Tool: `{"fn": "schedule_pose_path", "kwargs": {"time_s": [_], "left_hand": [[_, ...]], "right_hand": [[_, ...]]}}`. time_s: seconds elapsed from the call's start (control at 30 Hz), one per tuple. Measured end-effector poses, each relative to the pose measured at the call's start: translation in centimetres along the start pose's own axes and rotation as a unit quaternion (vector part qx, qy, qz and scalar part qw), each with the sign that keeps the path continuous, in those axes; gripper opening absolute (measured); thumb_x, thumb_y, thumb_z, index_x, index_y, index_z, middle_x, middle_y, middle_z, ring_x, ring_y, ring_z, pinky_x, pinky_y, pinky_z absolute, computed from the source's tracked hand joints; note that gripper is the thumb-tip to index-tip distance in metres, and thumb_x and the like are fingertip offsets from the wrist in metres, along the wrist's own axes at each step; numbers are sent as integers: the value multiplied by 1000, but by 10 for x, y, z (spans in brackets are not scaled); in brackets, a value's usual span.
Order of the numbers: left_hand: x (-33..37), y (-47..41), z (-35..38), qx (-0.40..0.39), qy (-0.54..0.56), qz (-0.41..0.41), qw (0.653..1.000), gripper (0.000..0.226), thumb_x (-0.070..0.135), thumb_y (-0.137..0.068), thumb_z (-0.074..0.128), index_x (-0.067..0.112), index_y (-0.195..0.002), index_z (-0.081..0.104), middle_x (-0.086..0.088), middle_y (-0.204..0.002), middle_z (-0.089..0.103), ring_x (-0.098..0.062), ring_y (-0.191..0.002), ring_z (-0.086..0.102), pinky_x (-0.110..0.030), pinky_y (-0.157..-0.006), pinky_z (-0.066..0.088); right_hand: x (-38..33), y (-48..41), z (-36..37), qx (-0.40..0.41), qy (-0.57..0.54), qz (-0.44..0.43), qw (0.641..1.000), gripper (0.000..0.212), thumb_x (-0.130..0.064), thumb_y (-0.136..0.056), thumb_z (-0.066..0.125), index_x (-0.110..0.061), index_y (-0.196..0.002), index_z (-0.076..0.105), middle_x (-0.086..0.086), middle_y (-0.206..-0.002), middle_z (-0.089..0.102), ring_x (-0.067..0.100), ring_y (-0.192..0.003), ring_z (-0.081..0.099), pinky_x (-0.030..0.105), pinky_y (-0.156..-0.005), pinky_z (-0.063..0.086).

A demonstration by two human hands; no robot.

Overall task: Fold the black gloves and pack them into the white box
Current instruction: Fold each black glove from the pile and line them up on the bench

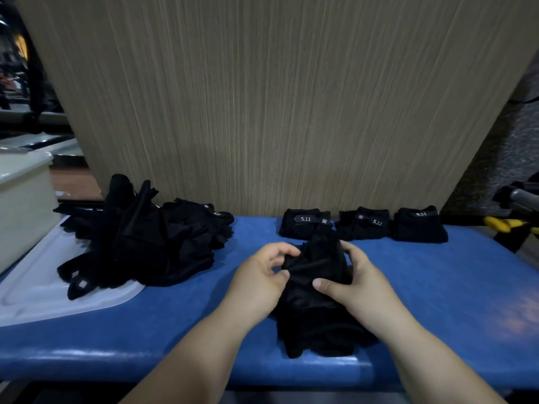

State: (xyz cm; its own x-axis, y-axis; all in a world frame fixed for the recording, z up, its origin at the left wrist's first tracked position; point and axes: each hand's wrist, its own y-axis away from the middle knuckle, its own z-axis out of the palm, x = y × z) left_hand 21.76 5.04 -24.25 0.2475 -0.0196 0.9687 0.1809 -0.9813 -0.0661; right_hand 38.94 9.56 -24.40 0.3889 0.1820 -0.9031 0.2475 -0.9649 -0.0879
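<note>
A black glove lies bunched on the blue table in front of me. My left hand pinches its upper left edge with curled fingers. My right hand grips its upper right side, thumb pressed on the fabric. A loose heap of black gloves sits at the left, partly on a white lid. Three folded gloves with "5.11" labels stand in a row at the back. The white box stands at the far left edge.
A wood-grain panel rises right behind the table. Yellow-handled tools and a metal bar lie off the table's right end. The near table edge runs just below my forearms.
</note>
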Motion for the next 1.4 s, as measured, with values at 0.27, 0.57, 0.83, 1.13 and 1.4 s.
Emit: {"fn": "schedule_pose_path", "kwargs": {"time_s": [0.27,0.57,0.83,1.13,1.4], "left_hand": [[-2,-1,-4,6,-36,8,999,24,21,-91,62,41,-104,67,16,-44,50,-1,-44,50,-12,-50,42],[-10,2,-2,7,5,-5,1000,33,28,-86,69,48,-111,63,5,-71,66,-6,-66,66,-16,-62,49],[-20,0,-4,-21,31,-11,999,34,30,-84,69,52,-110,63,-23,-81,67,-34,-82,68,-38,-87,56],[-23,-2,-6,-11,44,3,999,36,26,-89,64,55,-110,62,-20,-95,71,-28,-93,70,-40,-94,53],[-22,1,-8,33,-27,25,999,16,24,-86,68,39,-93,64,10,-70,48,4,-50,46,-7,-56,39]], "right_hand": [[7,3,4,47,-42,-31,998,20,-33,-88,66,-28,-108,63,-11,-93,74,5,-89,68,32,-84,53],[2,4,2,19,-235,54,970,20,-15,-99,50,-9,-97,69,15,-90,74,26,-81,71,34,-72,55],[-1,1,-3,-4,-275,111,955,24,-19,-98,52,1,-99,66,24,-94,71,33,-80,68,39,-74,55],[-9,4,-3,-1,-250,128,960,25,-21,-98,53,1,-100,64,22,-91,73,32,-80,69,42,-77,55],[-31,2,-29,6,-317,113,942,18,-16,-93,56,-9,-79,65,15,-71,68,25,-59,67,29,-55,53]]}}
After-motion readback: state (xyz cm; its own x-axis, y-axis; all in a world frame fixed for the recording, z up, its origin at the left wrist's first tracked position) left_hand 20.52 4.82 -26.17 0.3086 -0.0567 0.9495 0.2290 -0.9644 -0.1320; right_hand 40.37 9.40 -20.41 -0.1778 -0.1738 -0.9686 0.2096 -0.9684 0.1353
